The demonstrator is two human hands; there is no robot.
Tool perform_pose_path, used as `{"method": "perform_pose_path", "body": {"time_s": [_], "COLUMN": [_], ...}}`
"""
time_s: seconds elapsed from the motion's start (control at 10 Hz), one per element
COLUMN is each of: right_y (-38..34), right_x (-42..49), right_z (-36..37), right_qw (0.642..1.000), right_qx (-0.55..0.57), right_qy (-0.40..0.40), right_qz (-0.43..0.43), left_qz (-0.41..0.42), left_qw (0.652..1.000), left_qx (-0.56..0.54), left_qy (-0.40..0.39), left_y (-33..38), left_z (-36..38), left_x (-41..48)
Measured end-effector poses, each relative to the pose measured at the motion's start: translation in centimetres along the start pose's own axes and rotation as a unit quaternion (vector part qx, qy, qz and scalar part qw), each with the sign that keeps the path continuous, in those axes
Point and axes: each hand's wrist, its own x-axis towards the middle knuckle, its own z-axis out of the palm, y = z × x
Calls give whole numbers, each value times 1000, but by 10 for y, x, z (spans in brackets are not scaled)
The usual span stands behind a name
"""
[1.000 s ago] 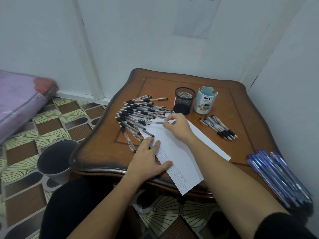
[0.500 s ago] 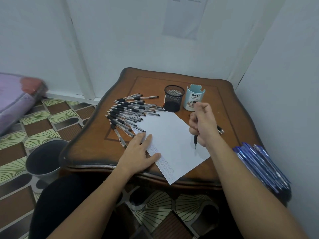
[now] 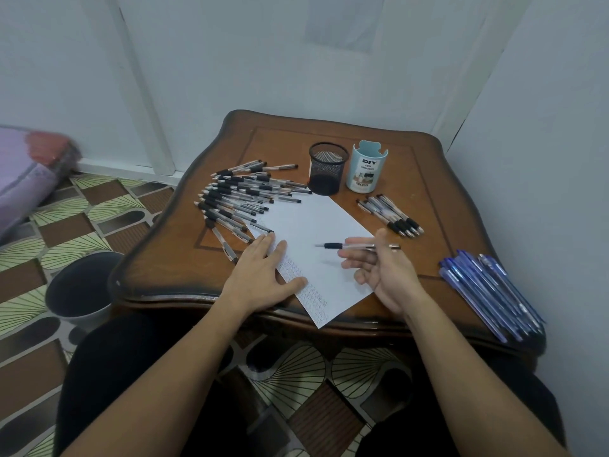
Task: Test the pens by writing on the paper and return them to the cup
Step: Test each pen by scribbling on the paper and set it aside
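Right hand [image 3: 379, 272] pinches a pen [image 3: 333, 246], left hand [image 3: 260, 275] flat on paper [image 3: 316, 222]. Pile [image 3: 237, 199] left of the grip probably untested, mesh cup [image 3: 328, 169] beyond looks empty.

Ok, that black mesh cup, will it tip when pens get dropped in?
Probably light: the black mesh cup is see-through wire and looks empty. It stands upright on the table, slightly wider at the rim, so a sideways knock could tip it.

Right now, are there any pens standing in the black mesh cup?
No, the black mesh cup shows no pens sticking out; one pen is in the right hand over the paper.
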Motion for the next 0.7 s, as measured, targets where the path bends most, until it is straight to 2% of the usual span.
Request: {"method": "perform_pose_path", "body": {"time_s": [0.1,0.3,0.4,0.7], "right_y": [14,18,23,35], "right_x": [-8,-27,-29,-33], "right_z": [-5,-2,0,2], "right_qw": [999,977,963,948], "right_qx": [-16,-187,-246,-303], "right_qy": [-32,-80,-79,-50], "right_qz": [-31,-64,-70,-80], "left_qz": [1,1,4,-1], "left_qw": [1000,1000,1000,1000], "left_qx": [-1,5,4,5], "left_qy": [4,15,21,28], "left_y": [0,-1,-1,-1], "left_z": [1,3,4,6], "left_x": [0,1,1,2]}}
